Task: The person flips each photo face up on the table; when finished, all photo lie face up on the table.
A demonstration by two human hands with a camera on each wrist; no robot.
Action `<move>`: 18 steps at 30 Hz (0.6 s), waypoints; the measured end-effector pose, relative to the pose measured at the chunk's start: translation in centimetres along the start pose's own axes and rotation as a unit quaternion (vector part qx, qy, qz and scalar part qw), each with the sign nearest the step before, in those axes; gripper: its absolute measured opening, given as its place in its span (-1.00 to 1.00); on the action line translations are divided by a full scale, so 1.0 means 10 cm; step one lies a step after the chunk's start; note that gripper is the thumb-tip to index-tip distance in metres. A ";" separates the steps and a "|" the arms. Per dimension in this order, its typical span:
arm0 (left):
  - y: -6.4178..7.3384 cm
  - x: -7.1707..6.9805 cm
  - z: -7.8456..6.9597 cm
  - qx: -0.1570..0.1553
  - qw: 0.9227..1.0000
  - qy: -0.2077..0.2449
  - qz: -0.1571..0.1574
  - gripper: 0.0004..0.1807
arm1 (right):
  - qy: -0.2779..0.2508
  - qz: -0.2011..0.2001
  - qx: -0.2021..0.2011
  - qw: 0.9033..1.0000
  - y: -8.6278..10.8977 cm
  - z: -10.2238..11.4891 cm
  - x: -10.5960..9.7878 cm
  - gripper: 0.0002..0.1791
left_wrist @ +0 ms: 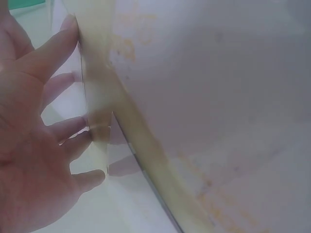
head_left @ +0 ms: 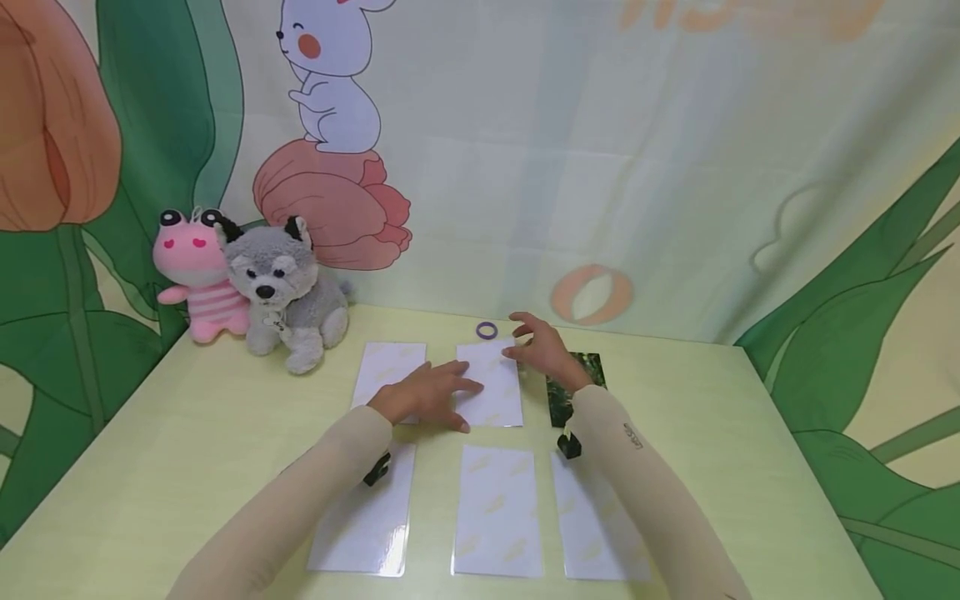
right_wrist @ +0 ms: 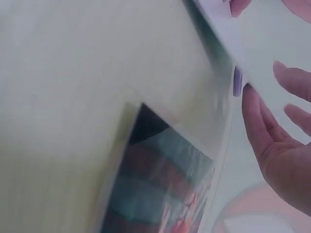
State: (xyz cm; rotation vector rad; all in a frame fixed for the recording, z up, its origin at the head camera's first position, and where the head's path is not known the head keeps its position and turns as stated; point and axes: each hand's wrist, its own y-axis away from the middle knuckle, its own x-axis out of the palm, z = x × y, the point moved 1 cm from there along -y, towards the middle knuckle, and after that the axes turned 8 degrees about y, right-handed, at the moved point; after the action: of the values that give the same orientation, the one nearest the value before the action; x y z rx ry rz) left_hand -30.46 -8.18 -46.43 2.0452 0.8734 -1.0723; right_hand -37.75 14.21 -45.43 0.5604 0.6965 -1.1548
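A white card (head_left: 491, 392) with faint yellow marks stands out in the middle of the far row. My left hand (head_left: 431, 393) reaches over its left edge, fingers spread; in the left wrist view the fingertips (left_wrist: 73, 24) lie along a card's clear border. At the card's upper right corner is my right hand (head_left: 543, 350). In the right wrist view one digit of the right hand (right_wrist: 286, 165) touches the tilted card's edge from below, the other fingers apart from it. A dark green picture card (head_left: 558, 404) lies face up under the right forearm, partly hidden.
Other white cards lie at the far left (head_left: 390, 367) and in the near row (head_left: 497, 512). Behind is a purple ring (head_left: 487, 331). A grey plush dog (head_left: 300, 292) and a pink plush frog (head_left: 202, 283) sit at the back left, before a printed curtain (head_left: 487, 183).
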 end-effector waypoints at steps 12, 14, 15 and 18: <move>0.01 -0.02 -0.03 -0.002 1.000 0.012 0.003 -0.21 | -0.079 0.084 0.037 0.993 0.05 0.01 0.02 -0.30; 0.01 -0.02 -0.02 -0.006 1.000 0.011 0.003 -0.21 | -0.089 0.098 0.044 0.990 0.04 0.00 0.03 -0.34; 0.01 -0.01 -0.02 -0.007 1.000 0.012 0.003 -0.21 | -0.094 0.100 0.051 0.989 0.03 -0.01 0.04 -0.35; 0.01 -0.01 -0.02 -0.012 1.000 0.016 0.004 -0.21 | -0.113 0.100 0.059 0.987 0.01 -0.04 0.08 -0.37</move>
State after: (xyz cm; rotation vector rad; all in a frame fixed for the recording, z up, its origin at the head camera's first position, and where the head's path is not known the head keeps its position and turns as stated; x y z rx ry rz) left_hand -30.39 -8.13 -46.24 2.0482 0.8896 -1.0231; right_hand -37.52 14.03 -46.24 0.5752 0.3706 -1.0549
